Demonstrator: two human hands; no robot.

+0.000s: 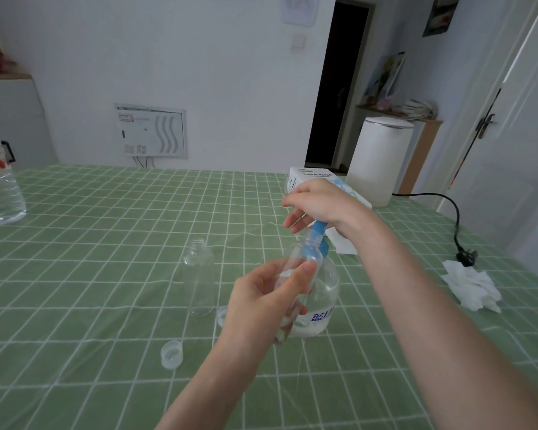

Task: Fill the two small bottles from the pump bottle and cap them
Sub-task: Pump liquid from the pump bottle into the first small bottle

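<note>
Head camera, centre of frame: I see the left hand (pixel 261 305) curl its fingers and thumb round a small clear bottle (pixel 294 259), tilting its open neck up to the blue nozzle of the pump bottle (pixel 323 290), which stands on the green checked tablecloth (pixel 106 243). The right hand (pixel 320 203) rests its palm on the pump head, fingers loosely extended, gripping nothing. To the left the second small bottle (pixel 199 274) stands uncapped, with a loose cap (pixel 172 353) below it. A crumpled tissue (pixel 469 287) lies at the right edge.

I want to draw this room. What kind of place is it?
Probably a room in someone's home: a table with a green checked cloth, a tissue box on it, and a door at the side.
</note>
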